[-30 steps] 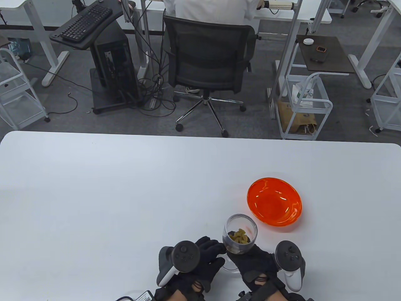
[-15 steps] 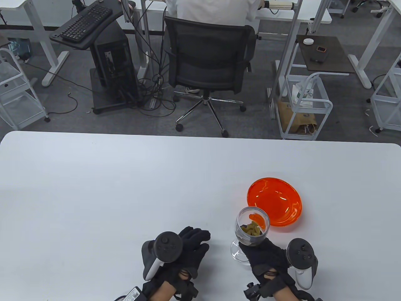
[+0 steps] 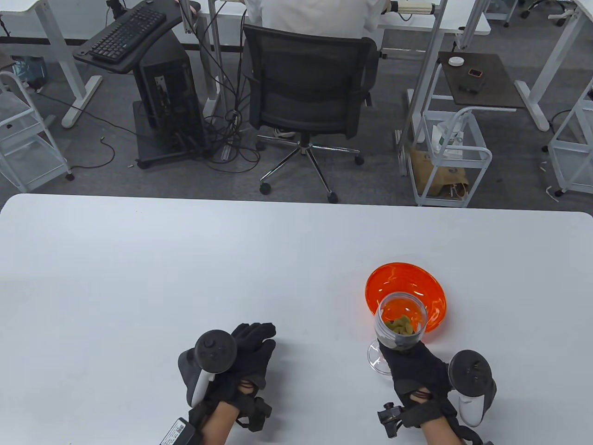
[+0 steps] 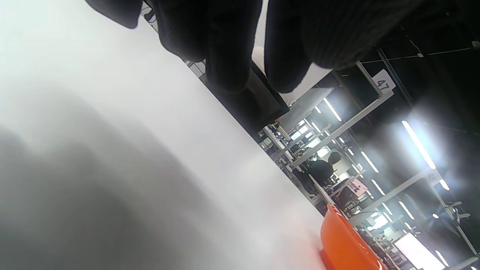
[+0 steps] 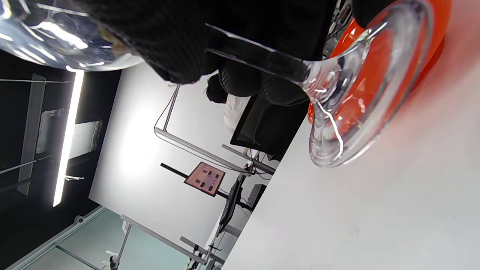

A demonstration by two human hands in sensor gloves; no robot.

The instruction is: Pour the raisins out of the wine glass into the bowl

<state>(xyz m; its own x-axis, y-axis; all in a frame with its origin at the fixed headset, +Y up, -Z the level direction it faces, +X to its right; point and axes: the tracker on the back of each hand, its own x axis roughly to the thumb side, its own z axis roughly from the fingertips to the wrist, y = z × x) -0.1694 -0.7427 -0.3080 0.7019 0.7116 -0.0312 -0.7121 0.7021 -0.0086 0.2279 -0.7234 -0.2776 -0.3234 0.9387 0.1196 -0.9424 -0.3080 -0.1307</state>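
The wine glass (image 3: 401, 324) is clear, with a rounded cup, a short stem and a round foot (image 5: 350, 97). It is lifted off the worktop and leans toward the bowl (image 3: 406, 290), its mouth overlapping the bowl's near rim in the table view. Yellow-green raisins (image 3: 401, 325) lie heaped in its cup. The bowl is shallow, glossy translucent orange, and sits upright on the worktop.
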